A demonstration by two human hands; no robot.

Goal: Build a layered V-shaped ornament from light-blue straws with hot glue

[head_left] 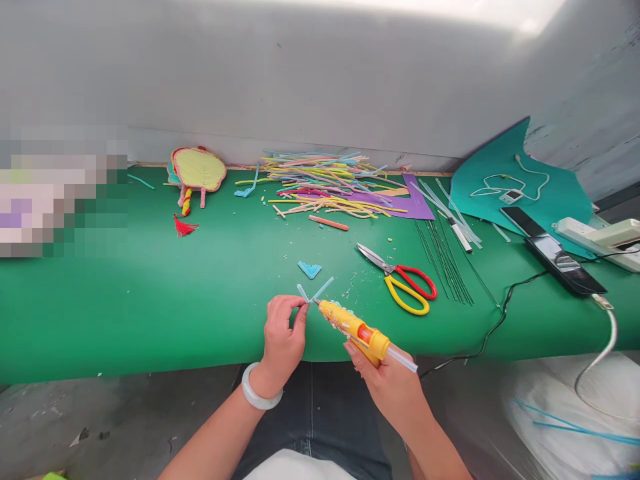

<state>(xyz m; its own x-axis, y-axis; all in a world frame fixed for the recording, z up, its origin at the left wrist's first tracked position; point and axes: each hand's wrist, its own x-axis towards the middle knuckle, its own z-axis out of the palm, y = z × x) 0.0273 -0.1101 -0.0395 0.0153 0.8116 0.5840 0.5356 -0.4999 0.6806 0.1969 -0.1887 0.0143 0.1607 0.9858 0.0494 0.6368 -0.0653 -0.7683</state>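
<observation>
Between thumb and fingers, my left hand (286, 328) pinches a light-blue pipe cleaner (323, 288) bent into a V, its two ends pointing up. My right hand (393, 387) grips a yellow hot glue gun (353, 325) with a clear glue stick poking out of its back. The gun's nozzle meets, or nearly meets, the bend of the V near my left fingertips. Just beyond lies a small blue triangle of folded pipe cleaner strips (310, 269). Scissors (395, 273) with one red and one yellow handle lie to the right, blades partly apart.
Cut pipe cleaners (325, 177) in many colours are heaped at the back beside purple sheet (420, 197). A yellow fan-shaped piece (199, 170) with a red tassel lies left. Green wires (445, 263), glue sticks (457, 213), a phone (565, 260) and a power strip (600, 237) occupy the right.
</observation>
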